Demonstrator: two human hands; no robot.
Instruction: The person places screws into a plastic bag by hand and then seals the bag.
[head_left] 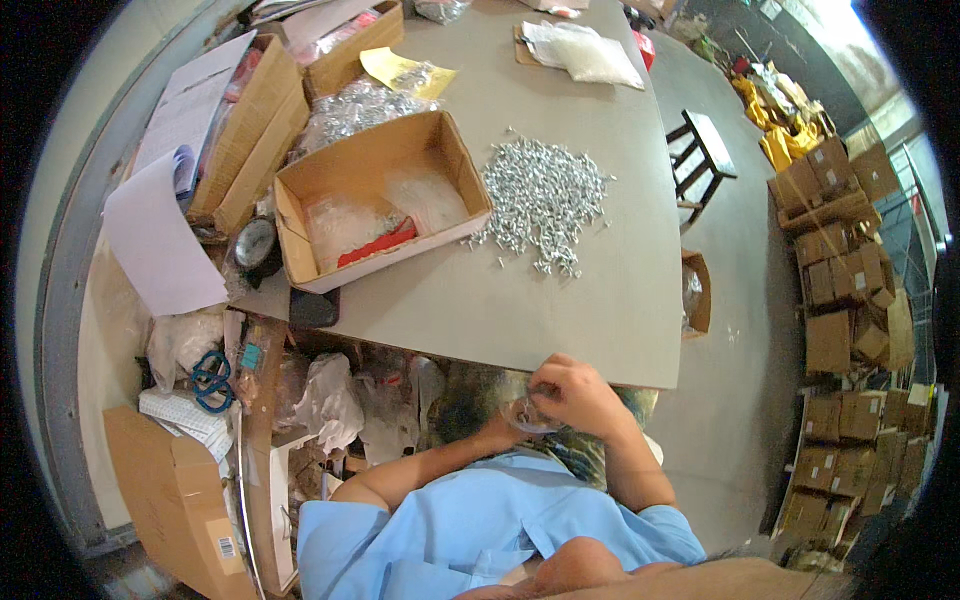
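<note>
Just off the table's near edge, low in front of my body, my left hand [500, 432] curls around a small see-through plastic piece [533, 416], which looks like a clear bag. Above and to its right, my right hand [578, 396] has its fingers bent and pinched together over the top of that bag; whatever they hold is hidden. On the grey table [480, 320], beyond my hands, lies a loose heap of small silvery screws [545, 195]. Left of the heap stands an open cardboard box [385, 240] containing clear plastic bags [345, 228] and a red item [378, 243].
A dark phone-like slab [314, 307] lies below the box. Blue-handled scissors [211, 382] rest at the left, near plastic bags [330, 400]. Filled bags [595, 58] sit at the far edge. A black stool [705, 155] and stacked cartons [840, 280] stand right.
</note>
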